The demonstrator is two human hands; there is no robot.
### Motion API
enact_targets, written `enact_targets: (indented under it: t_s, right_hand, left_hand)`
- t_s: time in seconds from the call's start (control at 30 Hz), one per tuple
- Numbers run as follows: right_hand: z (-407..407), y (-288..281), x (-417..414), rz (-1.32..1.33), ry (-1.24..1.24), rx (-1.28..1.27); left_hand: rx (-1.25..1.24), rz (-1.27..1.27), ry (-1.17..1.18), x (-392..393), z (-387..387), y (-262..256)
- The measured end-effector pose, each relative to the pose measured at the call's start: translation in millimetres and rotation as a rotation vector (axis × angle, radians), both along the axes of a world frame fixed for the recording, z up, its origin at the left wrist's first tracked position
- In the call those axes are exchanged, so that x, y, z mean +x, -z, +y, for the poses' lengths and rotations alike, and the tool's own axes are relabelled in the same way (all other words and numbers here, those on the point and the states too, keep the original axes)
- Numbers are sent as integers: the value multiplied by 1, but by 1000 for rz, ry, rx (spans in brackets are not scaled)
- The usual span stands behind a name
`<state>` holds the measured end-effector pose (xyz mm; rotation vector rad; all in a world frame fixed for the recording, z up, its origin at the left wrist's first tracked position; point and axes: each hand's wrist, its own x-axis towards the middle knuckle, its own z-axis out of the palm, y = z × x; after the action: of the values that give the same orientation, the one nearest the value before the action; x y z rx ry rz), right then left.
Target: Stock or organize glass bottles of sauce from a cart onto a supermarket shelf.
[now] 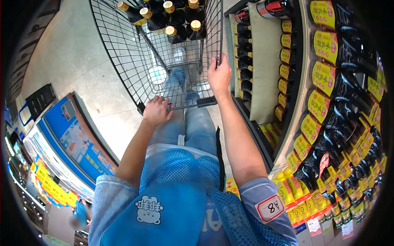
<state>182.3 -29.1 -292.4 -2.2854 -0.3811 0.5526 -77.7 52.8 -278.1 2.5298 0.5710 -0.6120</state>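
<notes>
A black wire shopping cart [123,66] stands before me, with several dark glass bottles [177,18] with yellowish caps upright at its far end. The near part of its basket shows bare mesh. My left hand [157,110] is closed over the cart's near rim, close to its left corner. Farther forward, my right hand [219,73] grips the right side rim, its thumb on top and its fingers partly hidden behind the wire. A black sleeve piece [207,101] sits on the near rim between my hands.
On the right, a curved store shelf [297,92] holds rows of dark bottles with yellow labels [323,75]. Yellow bottles [284,190] stand at the lower right. A blue-sided freezer case [80,144] is at the left, beside a black crate [40,101]. Another person [80,215] is at the lower left.
</notes>
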Motion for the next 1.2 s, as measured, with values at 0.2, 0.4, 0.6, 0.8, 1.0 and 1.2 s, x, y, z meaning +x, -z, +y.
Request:
enact_targets:
  t_s: [0.2, 0.4, 0.6, 0.8, 1.0, 1.2]
  right_hand:
    - [-3, -3, 11, -47, -128, -81]
    - [2, 0, 13, -64, -127, -218]
    - [0, 5, 17, -98, -83, -142]
    - [6, 5, 14, -69, -70, -125]
    - [11, 6, 19, -80, -63, -153]
    - [16, 7, 21, -76, -56, -185]
  left_hand:
    - [-84, 3, -2, 5, 6, -5]
    - [-349, -240, -325, 30, 34, -19]
    - [-169, -290, -681, 87, 100, 52]
    - [-125, -344, -699, 171, 154, 103]
    - [-174, -454, -783, 208, 156, 119]
    - [22, -564, -728, 216, 156, 131]
